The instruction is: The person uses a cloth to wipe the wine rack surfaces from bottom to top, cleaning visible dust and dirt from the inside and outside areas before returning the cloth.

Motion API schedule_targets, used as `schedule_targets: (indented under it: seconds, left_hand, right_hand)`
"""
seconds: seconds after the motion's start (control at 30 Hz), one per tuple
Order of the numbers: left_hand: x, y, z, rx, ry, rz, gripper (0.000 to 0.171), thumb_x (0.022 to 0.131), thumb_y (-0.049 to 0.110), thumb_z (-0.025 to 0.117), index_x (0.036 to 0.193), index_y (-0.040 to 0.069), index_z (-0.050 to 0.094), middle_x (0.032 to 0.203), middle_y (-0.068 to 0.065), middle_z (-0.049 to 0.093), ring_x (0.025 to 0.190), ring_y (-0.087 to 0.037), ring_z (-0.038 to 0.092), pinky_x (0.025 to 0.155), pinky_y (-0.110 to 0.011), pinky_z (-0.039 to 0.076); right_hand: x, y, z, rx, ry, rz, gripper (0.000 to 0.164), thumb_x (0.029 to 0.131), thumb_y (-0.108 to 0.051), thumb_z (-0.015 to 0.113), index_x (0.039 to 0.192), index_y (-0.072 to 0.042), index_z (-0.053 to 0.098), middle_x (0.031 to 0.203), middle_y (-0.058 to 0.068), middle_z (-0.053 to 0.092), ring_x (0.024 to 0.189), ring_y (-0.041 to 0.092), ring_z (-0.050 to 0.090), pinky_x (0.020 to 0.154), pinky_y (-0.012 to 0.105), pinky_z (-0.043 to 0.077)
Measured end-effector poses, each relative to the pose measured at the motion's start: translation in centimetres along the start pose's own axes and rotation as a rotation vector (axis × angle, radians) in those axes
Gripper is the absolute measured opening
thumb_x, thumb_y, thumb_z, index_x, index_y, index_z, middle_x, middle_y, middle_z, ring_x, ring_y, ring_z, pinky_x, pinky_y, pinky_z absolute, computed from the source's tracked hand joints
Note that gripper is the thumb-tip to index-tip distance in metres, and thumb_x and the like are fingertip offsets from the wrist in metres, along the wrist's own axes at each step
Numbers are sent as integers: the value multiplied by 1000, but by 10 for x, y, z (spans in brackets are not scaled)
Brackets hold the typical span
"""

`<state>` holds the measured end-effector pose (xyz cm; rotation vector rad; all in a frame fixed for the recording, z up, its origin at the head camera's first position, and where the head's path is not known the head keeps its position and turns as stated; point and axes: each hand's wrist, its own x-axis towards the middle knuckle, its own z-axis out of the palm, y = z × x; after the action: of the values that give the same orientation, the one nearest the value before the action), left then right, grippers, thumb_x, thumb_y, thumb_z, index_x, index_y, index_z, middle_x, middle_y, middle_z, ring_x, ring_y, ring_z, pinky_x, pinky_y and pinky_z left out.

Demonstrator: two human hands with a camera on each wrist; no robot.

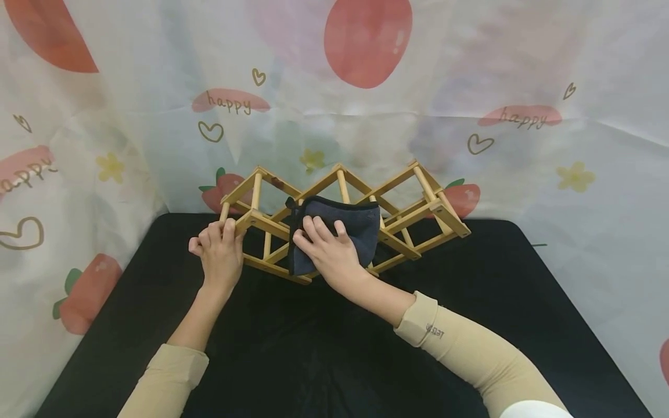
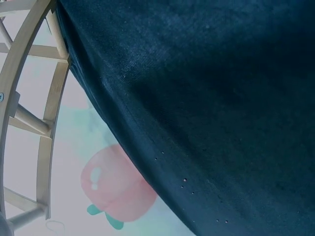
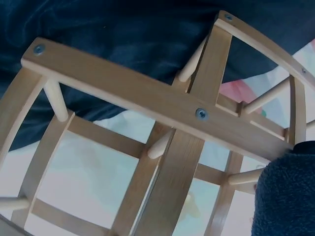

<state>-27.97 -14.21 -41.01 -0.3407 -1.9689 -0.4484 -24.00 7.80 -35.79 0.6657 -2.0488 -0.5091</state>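
A folding lattice rack of light wooden slats and round dowels (image 1: 402, 223) is spread open across the far part of the table. My left hand (image 1: 219, 255) grips its left end, fingers over the corner of the frame. Over the middle of the rack lies a dark blue cloth with black edging (image 1: 366, 229). My right hand (image 1: 330, 252) holds this cloth against the slats with bent fingers. The right wrist view shows screwed slats (image 3: 113, 83) close up, with the fuzzy cloth (image 3: 285, 196) at the right edge. Neither hand is clearly visible in the wrist views.
A black cloth covers the table (image 1: 324, 354). Behind and at both sides hangs a pale curtain (image 1: 292, 133) printed with fruit, hearts and words, close behind the rack. The table's left edge runs near my left forearm.
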Motion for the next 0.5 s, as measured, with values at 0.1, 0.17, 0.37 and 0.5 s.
schedule_targets:
  seconds: [0.1, 0.17, 0.37, 0.5]
  left_hand:
    - [1, 0, 0, 17, 2, 4, 30, 94, 32, 41, 101, 2, 44, 92, -16, 39, 82, -32, 28, 70, -50, 13]
    - [1, -1, 0, 29, -2, 2, 29, 94, 31, 42, 101, 2, 44, 92, -17, 39, 81, -32, 29, 70, -50, 13]
    - [0, 0, -1, 46, -43, -22, 26, 95, 29, 43, 101, 3, 43, 91, -17, 39, 81, -33, 30, 72, -49, 13]
    - [-1, 1, -2, 51, -57, -29, 24, 94, 26, 46, 101, 3, 43, 92, -17, 39, 81, -33, 30, 72, -49, 13]
  right_hand:
    - [2, 0, 2, 35, 39, 12, 13, 92, -7, 51, 92, -15, 41, 100, 2, 41, 90, 17, 35, 75, 39, 17]
    - [5, 0, 3, 64, 59, 13, 12, 93, -5, 47, 88, -15, 42, 94, 1, 42, 86, 17, 36, 75, 40, 17]
    - [6, 7, 2, 119, 106, 1, 16, 95, -3, 43, 83, -14, 45, 83, 0, 45, 75, 16, 36, 75, 40, 16]
    - [2, 16, -2, 128, 132, 21, 13, 91, -3, 50, 86, -15, 50, 88, 1, 51, 78, 17, 40, 76, 41, 16]
